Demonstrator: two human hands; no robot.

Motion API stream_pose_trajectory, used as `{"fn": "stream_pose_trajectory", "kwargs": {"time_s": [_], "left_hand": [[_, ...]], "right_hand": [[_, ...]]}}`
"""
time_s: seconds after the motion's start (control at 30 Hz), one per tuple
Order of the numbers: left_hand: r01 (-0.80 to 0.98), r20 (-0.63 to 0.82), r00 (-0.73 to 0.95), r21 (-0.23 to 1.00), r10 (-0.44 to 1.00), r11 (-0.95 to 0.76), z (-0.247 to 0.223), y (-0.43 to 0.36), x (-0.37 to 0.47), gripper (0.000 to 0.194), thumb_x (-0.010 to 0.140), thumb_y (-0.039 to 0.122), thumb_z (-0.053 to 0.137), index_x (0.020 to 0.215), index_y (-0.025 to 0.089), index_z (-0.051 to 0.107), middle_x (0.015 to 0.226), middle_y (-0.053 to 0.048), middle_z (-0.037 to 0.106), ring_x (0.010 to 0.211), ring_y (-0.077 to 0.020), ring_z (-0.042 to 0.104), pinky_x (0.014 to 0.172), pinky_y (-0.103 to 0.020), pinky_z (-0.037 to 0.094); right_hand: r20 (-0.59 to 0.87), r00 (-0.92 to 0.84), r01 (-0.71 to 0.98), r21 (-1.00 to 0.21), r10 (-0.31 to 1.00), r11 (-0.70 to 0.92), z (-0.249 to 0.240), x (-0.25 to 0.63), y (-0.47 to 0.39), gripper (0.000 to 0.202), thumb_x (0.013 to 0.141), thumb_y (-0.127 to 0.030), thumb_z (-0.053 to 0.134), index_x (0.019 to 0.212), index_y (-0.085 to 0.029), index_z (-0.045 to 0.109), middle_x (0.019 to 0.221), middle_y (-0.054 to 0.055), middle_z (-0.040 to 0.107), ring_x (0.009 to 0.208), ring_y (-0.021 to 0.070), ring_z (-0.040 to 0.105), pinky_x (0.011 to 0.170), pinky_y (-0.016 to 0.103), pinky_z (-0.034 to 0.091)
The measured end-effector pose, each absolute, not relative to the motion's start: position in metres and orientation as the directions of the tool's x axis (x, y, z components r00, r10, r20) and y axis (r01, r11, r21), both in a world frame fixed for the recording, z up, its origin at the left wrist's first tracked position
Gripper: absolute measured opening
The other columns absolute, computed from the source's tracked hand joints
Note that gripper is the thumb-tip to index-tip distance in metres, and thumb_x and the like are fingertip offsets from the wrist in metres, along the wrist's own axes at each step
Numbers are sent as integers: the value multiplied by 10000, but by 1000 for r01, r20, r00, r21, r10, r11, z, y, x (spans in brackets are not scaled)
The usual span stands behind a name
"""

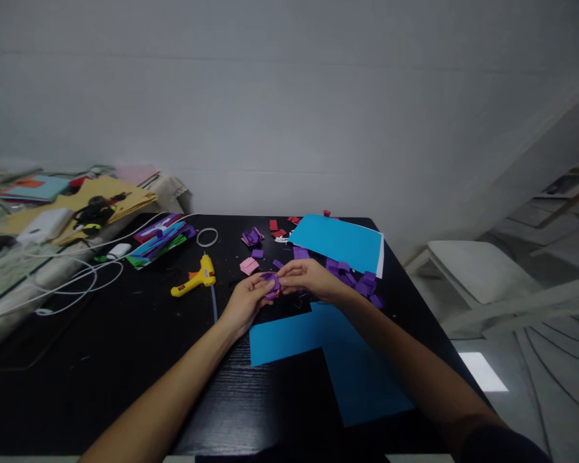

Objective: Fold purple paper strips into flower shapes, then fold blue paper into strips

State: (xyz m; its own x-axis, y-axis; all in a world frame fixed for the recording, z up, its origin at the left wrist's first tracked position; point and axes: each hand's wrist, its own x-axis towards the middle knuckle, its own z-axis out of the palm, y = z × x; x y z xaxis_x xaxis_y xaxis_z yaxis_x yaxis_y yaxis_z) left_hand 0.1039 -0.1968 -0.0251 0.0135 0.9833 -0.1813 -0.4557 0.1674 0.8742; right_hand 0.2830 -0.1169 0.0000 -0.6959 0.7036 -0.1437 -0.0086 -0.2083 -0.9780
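- Flower [271, 283]: purple, held between both hands; centre of the clock.
- Left hand [246, 301]: fingers curled around the flower's left side.
- Right hand [309, 278]: thumb and fingers pinched together at its right edge.
- Glue gun [203, 275]: yellow, 9 o'clock, lying on the black table [212, 411].
- Ring [207, 237]: 10 o'clock.
- Pink paper [249, 265]: near, 10 to 11 o'clock.
- Folded piece [253, 236]: purple and pink, 11 o'clock.
- Red scraps [273, 225]: 12 o'clock.
- Blue sheets: 1 to 2 o'clock [340, 241] and 4 to 5 o'clock.
- Purple scraps [367, 284]: 3 o'clock.
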Motion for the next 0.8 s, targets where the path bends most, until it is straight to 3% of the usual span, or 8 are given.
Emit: {"fn": "stream_pose_trajectory", "kwargs": {"time_s": [0.07, 0.13, 0.17, 0.2, 0.37, 0.57, 0.67, 0.8], "left_hand": [[-449, -177, 16, 878, 984, 165, -25, -197, 105, 393, 621, 360, 940, 864, 112, 755, 728, -42, 716, 599, -95, 625, 529, -170, 491], [-424, -162, 16, 893, 987, 154, -27, -197, 107, 387, 633, 359, 932, 859, 109, 744, 688, -36, 704, 544, -82, 590, 467, -157, 436], [-408, -155, 18, 901, 988, 149, -28, -198, 107, 383, 643, 360, 925, 859, 108, 736, 676, -37, 703, 521, -77, 575, 435, -152, 400], [-394, -151, 20, 907, 988, 147, -29, -198, 107, 380, 648, 362, 919, 855, 109, 726, 666, -39, 703, 502, -76, 565, 410, -150, 367], [-347, -164, 26, 924, 986, 162, -32, -201, 107, 380, 635, 355, 910, 851, 134, 690, 648, -39, 717, 458, -85, 553, 365, -151, 321], [-301, -185, 26, 936, 982, 184, -31, -202, 107, 369, 619, 334, 888, 883, 141, 717, 575, -5, 681, 373, -71, 483, 320, -157, 242], [-283, -165, 26, 945, 986, 166, -30, -202, 108, 351, 615, 320, 881, 874, 135, 732, 495, 30, 610, 346, -62, 432, 317, -163, 225], [-274, -125, 1, 954, 992, 120, -31, -200, 108, 338, 643, 329, 873, 881, 131, 739, 512, 19, 620, 384, -71, 465, 342, -164, 274]], "right_hand": [[-152, -687, 73, -987, 710, -141, -3, 276, -97, 128, 834, -209, 749, 947, -151, 742, 899, 75, 787, 811, 181, 765, 826, 340, 627], [-68, -590, 232, -969, 804, 89, -9, 260, -75, 109, 886, -162, 681, 979, -142, 733, 900, 86, 789, 835, 188, 768, 816, 339, 627], [14, -533, 355, -904, 846, 238, -13, 250, -65, 102, 875, -138, 687, 966, -140, 734, 881, 83, 788, 822, 191, 766, 801, 335, 626], [47, -513, 395, -874, 857, 284, -17, 239, -56, 133, 842, -92, 706, 965, -135, 736, 910, 93, 789, 860, 207, 764, 831, 352, 617], [176, -535, 437, -779, 826, 450, -33, 196, -41, 369, 754, -56, 785, 1098, -176, 727, 1195, 100, 746, 1139, 257, 691, 1041, 404, 505], [245, -553, 465, -703, 797, 538, -39, 192, -44, 247, 824, -18, 666, 1011, -164, 734, 1130, 120, 761, 1132, 287, 679, 1065, 438, 464], [263, -523, 465, -708, 810, 531, -38, 210, -46, 223, 869, -27, 583, 968, -173, 720, 1036, 104, 771, 1029, 251, 712, 997, 402, 510], [269, -429, 455, -760, 862, 464, -36, 244, -61, 214, 886, -67, 515, 983, -182, 668, 953, 72, 750, 899, 199, 728, 859, 350, 576]]}}
